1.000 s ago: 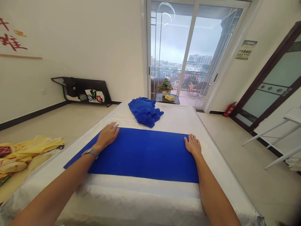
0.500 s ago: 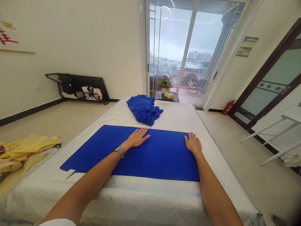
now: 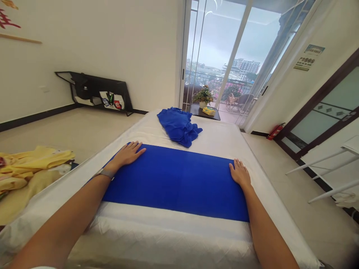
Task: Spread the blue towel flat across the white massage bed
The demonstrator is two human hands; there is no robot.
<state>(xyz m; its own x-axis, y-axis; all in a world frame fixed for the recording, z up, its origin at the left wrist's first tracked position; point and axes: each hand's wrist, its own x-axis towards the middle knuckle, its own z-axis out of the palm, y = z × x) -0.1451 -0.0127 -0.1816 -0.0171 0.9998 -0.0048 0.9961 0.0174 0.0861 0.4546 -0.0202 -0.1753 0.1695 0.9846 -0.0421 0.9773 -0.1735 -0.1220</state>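
Note:
A flat blue towel point(image 3: 179, 179) lies spread across a white-covered bed point(image 3: 174, 239). My left hand point(image 3: 127, 154) rests palm down on the towel's far left corner, fingers stretched out. My right hand point(image 3: 239, 173) lies flat on the towel's right edge, fingers together and extended. A grey band circles my left wrist. Farther up the bed sits a crumpled heap of blue cloth point(image 3: 178, 126), apart from both hands.
Yellow fabric point(image 3: 30, 164) is piled on a surface to the left. A black rack point(image 3: 95, 96) leans on the far wall. A small table with a plant point(image 3: 204, 101) stands by the glass balcony doors. A red fire extinguisher point(image 3: 275, 131) and white frame point(image 3: 333, 168) are on the right.
My left hand slid from the towel's middle back out to its far left corner. My right hand stayed on the right edge. The camera view shifted slightly.

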